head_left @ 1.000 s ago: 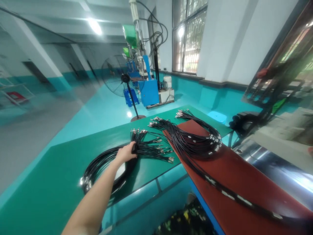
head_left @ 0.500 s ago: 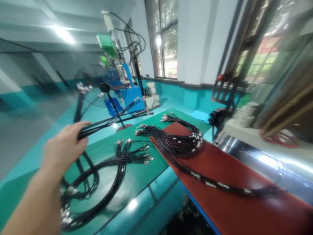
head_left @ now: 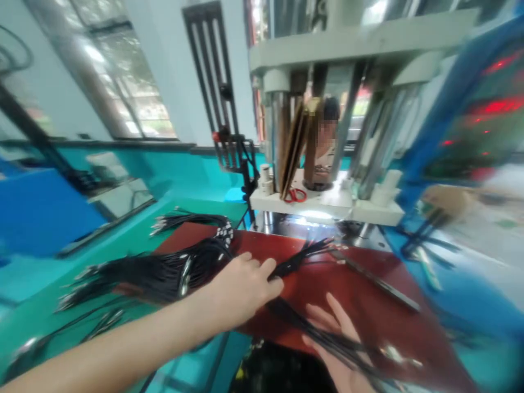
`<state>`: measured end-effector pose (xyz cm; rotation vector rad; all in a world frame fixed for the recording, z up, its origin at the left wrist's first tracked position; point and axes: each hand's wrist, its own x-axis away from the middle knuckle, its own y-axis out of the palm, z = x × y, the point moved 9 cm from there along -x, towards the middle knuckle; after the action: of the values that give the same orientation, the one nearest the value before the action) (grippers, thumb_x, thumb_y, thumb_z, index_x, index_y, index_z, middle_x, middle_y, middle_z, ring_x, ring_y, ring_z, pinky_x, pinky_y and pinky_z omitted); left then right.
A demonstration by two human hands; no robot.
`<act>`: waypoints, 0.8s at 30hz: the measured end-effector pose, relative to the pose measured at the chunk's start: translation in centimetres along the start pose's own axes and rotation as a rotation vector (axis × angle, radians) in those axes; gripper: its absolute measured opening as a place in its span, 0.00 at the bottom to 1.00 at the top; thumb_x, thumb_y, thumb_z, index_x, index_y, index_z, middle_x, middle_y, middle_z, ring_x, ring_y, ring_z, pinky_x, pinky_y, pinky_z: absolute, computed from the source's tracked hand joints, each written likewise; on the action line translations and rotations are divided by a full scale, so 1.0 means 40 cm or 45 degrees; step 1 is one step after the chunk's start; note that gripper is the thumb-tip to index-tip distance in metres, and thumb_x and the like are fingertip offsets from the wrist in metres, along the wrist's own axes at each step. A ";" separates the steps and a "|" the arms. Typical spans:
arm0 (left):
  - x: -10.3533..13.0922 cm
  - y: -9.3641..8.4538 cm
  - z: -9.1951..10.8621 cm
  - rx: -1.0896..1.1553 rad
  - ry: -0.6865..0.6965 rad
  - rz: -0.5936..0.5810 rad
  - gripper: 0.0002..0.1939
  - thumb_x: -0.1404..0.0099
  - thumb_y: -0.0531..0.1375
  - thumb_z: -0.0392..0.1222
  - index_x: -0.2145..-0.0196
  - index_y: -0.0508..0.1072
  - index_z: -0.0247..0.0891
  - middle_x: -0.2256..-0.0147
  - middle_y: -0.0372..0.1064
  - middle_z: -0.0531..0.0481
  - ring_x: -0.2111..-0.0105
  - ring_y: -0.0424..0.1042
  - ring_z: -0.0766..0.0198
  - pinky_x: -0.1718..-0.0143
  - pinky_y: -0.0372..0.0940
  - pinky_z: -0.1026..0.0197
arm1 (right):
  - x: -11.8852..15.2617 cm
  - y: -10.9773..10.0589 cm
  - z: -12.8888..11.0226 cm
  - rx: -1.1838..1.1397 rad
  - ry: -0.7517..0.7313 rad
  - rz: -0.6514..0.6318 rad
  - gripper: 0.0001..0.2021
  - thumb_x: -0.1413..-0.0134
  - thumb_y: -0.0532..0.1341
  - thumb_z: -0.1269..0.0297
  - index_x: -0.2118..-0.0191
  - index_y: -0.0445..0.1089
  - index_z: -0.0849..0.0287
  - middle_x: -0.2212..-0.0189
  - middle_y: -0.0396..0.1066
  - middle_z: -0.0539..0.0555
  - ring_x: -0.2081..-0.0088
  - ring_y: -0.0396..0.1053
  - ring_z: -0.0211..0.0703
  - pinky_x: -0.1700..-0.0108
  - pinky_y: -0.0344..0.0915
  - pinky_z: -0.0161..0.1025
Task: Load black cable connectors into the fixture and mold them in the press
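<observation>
My left hand [head_left: 249, 284] is closed round a bunch of black cables [head_left: 292, 265] above the red board [head_left: 393, 284]. The bunch runs down to the right, across my right hand [head_left: 335, 338], whose fingers are spread beside and partly behind the cables. White connectors at the lower right end are blurred. Left of my left hand, a large bundle of black cables [head_left: 151, 273] with metal tips and white tags lies over the red board and the green table [head_left: 135, 218]. More cables [head_left: 102, 322] rest at the lower left.
A press machine [head_left: 360, 49] stands behind the board, with red-handled scissors [head_left: 295, 195] on its white ledge. A thin metal bar [head_left: 385, 286] lies on the board. A person [head_left: 327, 131] shows behind the machine. Blue equipment [head_left: 49, 207] is at left.
The view has swung right toward the machine. My left hand has moved from over the green table to the red board, still holding cables. My right hand has come into view.
</observation>
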<state>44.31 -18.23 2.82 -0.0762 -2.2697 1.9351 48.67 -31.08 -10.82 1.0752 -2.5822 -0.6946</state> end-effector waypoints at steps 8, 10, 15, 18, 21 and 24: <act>-0.143 0.179 0.101 0.105 0.336 -0.183 0.13 0.49 0.57 0.33 0.63 0.70 0.40 0.55 0.61 0.43 0.51 0.58 0.50 0.50 0.52 0.46 | 0.034 -0.140 -0.083 0.032 -0.015 0.327 0.15 0.44 0.53 0.56 0.53 0.67 0.52 0.55 0.69 0.55 0.51 0.63 0.49 0.43 0.49 0.53; -0.164 0.171 0.153 0.299 0.371 -0.146 0.17 0.50 0.59 0.38 0.60 0.69 0.39 0.51 0.58 0.43 0.51 0.57 0.49 0.49 0.51 0.45 | 0.023 -0.136 -0.096 0.200 -0.026 0.269 0.17 0.43 0.52 0.55 0.50 0.65 0.50 0.52 0.67 0.54 0.49 0.61 0.47 0.43 0.48 0.51; -0.236 0.172 0.297 1.347 0.490 -0.474 0.19 0.44 0.55 0.48 0.56 0.63 0.38 0.67 0.66 0.49 0.69 0.68 0.63 0.69 0.65 0.62 | -0.005 -0.126 -0.106 0.424 -0.092 0.147 0.19 0.44 0.54 0.56 0.47 0.61 0.48 0.48 0.62 0.52 0.45 0.55 0.45 0.42 0.46 0.48; -0.288 0.218 0.314 1.681 0.334 -0.676 0.13 0.41 0.50 0.49 0.64 0.63 0.36 0.79 0.61 0.56 0.83 0.61 0.72 0.83 0.58 0.69 | -0.014 -0.178 -0.132 0.097 -0.207 0.214 0.21 0.45 0.54 0.56 0.45 0.57 0.47 0.49 0.63 0.53 0.48 0.59 0.48 0.45 0.52 0.52; -0.323 0.243 0.310 1.708 0.264 -0.681 0.10 0.42 0.52 0.47 0.69 0.63 0.36 0.80 0.60 0.57 0.84 0.59 0.74 0.84 0.54 0.72 | 0.000 -0.243 -0.219 0.039 -0.461 0.338 0.22 0.45 0.53 0.56 0.44 0.55 0.46 0.47 0.61 0.54 0.47 0.59 0.50 0.46 0.53 0.53; -0.346 0.248 0.324 1.672 0.229 -0.649 0.10 0.42 0.51 0.45 0.71 0.62 0.35 0.80 0.62 0.56 0.85 0.60 0.74 0.84 0.54 0.71 | -0.001 -0.256 -0.280 0.443 -0.443 0.396 0.18 0.43 0.52 0.57 0.47 0.62 0.50 0.46 0.61 0.54 0.45 0.56 0.49 0.43 0.49 0.50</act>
<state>55.35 -31.20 -10.11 0.4060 -0.4931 2.4739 59.33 -40.99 -6.59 0.6496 -3.1627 -0.3913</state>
